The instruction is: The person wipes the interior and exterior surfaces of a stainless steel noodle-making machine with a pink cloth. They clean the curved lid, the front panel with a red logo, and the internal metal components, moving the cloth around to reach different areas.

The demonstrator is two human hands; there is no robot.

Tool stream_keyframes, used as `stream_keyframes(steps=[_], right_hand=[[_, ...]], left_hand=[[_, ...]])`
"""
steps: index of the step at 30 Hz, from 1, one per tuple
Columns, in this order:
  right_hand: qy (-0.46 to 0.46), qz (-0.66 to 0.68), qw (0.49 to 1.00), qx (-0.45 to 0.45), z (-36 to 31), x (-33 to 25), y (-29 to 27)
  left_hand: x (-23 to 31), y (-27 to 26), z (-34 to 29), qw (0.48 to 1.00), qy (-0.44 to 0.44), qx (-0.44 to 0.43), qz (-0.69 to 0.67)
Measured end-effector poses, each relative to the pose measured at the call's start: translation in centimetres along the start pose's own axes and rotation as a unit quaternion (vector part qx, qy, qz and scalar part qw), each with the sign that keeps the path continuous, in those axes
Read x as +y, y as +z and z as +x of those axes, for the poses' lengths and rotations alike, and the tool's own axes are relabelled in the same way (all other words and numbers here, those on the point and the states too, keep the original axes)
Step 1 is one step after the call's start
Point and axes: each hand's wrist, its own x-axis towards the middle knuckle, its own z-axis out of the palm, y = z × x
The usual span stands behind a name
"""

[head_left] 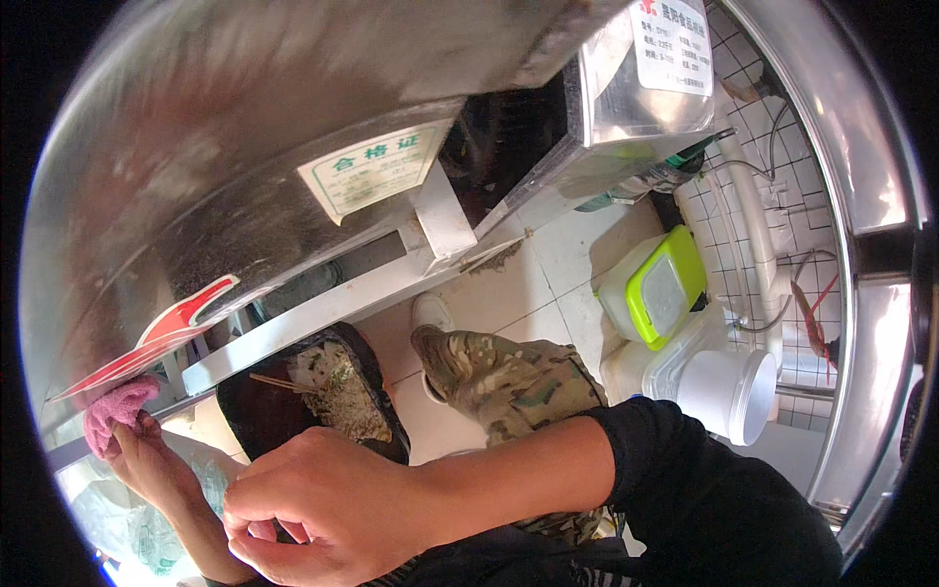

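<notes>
My left hand (147, 455) grips a pink cloth (115, 406) and presses it against the lower edge of a large stainless steel cabinet (176, 176) at the far left. My right hand (323, 509) is curled into a loose fist at the bottom centre, holding nothing that I can see; its black sleeve runs off to the right. Below both hands sits a black rubbish bin (264, 411) with food scraps and a pair of chopsticks inside.
A white tiled floor (548, 274) lies below, with my camouflage trouser leg (499, 372) and white shoe (430, 313). A clear box with a green lid (665, 289), a white bucket (729, 391) and a tiled wall with pipes stand at the right.
</notes>
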Motion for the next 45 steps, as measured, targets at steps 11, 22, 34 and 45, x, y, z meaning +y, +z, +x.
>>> stream_keyframes(steps=[11,22,34,45], right_hand=[[0.027,0.003,1.000,-0.011,-0.2,-0.7,-0.6],[-0.036,-0.017,0.999,0.023,-0.6,0.1,-0.3],[-0.058,-0.074,0.995,0.044,-1.0,-0.2,0.0],[-0.052,-0.045,0.997,0.023,-1.3,-0.8,-1.4]], left_hand=[[0.2,1.3,-0.2,0.995,0.080,-0.052,0.040],[3.7,2.0,0.2,0.965,0.220,-0.052,0.136],[1.7,2.0,0.9,0.971,0.205,-0.072,0.101],[-3.0,2.2,-0.1,0.997,0.029,0.050,0.055]])
